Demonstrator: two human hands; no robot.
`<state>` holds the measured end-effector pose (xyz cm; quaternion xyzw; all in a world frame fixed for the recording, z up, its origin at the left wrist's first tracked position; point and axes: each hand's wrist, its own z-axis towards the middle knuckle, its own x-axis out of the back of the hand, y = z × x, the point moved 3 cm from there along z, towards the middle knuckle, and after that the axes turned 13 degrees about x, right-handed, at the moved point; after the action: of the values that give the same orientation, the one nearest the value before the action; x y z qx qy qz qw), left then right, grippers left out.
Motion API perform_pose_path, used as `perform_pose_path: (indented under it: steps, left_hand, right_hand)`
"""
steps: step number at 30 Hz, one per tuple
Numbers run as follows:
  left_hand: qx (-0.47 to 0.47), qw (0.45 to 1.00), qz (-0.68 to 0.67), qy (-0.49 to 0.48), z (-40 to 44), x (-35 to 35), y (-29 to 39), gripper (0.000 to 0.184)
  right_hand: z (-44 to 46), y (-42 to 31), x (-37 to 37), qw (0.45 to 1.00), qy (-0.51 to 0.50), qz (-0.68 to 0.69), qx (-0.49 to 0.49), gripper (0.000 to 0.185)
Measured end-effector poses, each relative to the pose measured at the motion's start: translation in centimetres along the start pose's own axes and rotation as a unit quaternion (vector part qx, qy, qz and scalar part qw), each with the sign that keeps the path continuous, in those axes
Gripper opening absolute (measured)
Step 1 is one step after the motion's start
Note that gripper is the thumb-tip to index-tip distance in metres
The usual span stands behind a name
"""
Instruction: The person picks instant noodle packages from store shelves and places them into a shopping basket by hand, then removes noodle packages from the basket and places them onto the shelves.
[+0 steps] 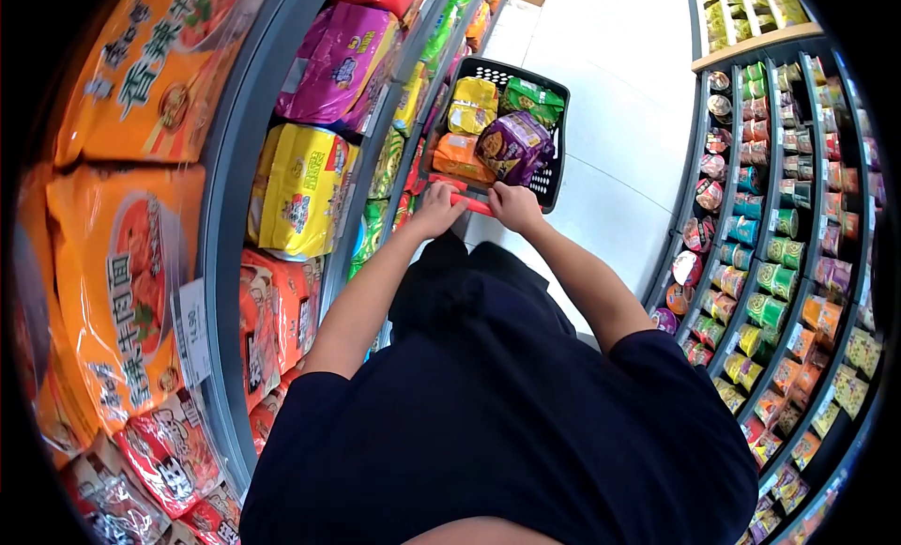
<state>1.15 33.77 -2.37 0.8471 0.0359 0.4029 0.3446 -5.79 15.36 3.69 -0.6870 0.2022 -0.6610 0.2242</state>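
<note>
basket (561, 151) holds four packs (516, 149), left hand (438, 210) and right hand (515, 207) both clamped on one red handle (475, 204).

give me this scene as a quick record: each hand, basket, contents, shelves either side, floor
left hand: closed on the red bar-shaped handle
right hand: closed on the same handle
basket: black plastic basket with perforated walls, in front of the person
contents: yellow plastic pack, green plastic pack, orange plastic pack, bulging purple plastic pack
left side: dark grey shelves of bagged packs, with a white price label
right side: rows of multicoloured round tubs
floor: pale tiled floor
</note>
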Motion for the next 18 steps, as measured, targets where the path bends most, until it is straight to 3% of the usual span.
perform_pose_path:
  steps: [4,8,15,18]
  left_hand:
    - [-0.002,1.000,-0.009,0.016,1.2,1.0,1.3,0.057]
    - [0.045,0.998,-0.033,-0.022,1.8,2.1,2.5,0.055]
    - [0.127,0.987,-0.096,-0.008,1.1,1.6,2.8,0.053]
    - [0.141,0.981,-0.122,0.056,1.3,0.4,2.5,0.049]
  right_hand:
    - [1.6,1.4,0.6,1.000,-0.010,0.025,-0.008,0.027]
    - [2.5,2.5,0.7,0.998,-0.003,0.067,-0.007,0.026]
    - [2.7,2.9,0.2,0.989,-0.046,0.143,0.006,0.028]
    - [3.3,5.9,-2.3,0.952,-0.127,0.279,-0.016,0.026]
